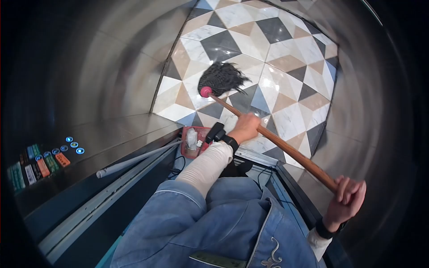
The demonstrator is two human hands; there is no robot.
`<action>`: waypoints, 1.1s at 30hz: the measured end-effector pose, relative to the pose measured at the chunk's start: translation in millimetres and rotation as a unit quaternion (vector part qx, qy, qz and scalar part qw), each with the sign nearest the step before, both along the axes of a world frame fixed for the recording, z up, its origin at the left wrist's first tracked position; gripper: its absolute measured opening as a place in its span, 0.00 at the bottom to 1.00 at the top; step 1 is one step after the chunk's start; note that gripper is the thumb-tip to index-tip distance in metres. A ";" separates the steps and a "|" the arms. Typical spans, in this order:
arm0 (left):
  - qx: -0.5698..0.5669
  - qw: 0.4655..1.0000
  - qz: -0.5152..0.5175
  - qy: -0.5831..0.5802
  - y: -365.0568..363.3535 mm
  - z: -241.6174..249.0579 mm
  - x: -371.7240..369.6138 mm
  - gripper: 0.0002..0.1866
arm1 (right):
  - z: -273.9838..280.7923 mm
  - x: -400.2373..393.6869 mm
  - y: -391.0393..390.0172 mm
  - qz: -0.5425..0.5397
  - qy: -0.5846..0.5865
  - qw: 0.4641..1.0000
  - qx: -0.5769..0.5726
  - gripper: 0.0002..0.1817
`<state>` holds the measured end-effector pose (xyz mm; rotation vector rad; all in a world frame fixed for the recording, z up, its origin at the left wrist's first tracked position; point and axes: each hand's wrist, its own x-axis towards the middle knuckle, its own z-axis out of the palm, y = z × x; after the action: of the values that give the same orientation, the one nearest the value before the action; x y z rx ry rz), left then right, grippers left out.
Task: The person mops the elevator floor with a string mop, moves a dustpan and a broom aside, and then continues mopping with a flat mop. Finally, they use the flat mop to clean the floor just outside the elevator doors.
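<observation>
A mop with a brown wooden handle (290,151) slants from the upper left to the lower right. Its dark, stringy head (223,77) lies on the patterned tile floor, joined to the handle by a pink-red socket (206,91). My left hand (246,127) is wrapped round the middle of the handle, with a black device strapped at the wrist. Near the handle's upper end, my right hand (350,196) has its fingers curled round the wood, and a black band circles that wrist.
Shiny metal walls (129,67) surround the tiled floor (286,80). At the left is a panel with lit round buttons (74,144). A red dustpan (189,153) with pale litter sits by the door sill, beside a grey pole (134,161). Dark cables lie near the threshold.
</observation>
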<state>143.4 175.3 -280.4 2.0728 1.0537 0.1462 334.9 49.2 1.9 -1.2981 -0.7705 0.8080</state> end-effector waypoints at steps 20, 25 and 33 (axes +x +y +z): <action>0.090 0.922 0.358 -0.117 -47.7 -14.3 -64.7 0.09 | 15.2 -40.8 79.1 0.414 -0.043 0.908 0.037 0.19; 0.056 0.935 0.293 -0.192 -78.3 2.3 11.8 0.17 | 50.4 7.4 30.8 0.403 -0.090 0.910 0.045 0.18; -0.045 0.956 0.092 -0.275 -168.5 16.0 110.6 0.12 | 87.4 55.8 -95.7 0.252 -0.152 0.956 0.005 0.18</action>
<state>253.9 6.7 -264.5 1.7005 0.8772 0.7117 390.7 -46.5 89.3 -1.2462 -1.3878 1.0135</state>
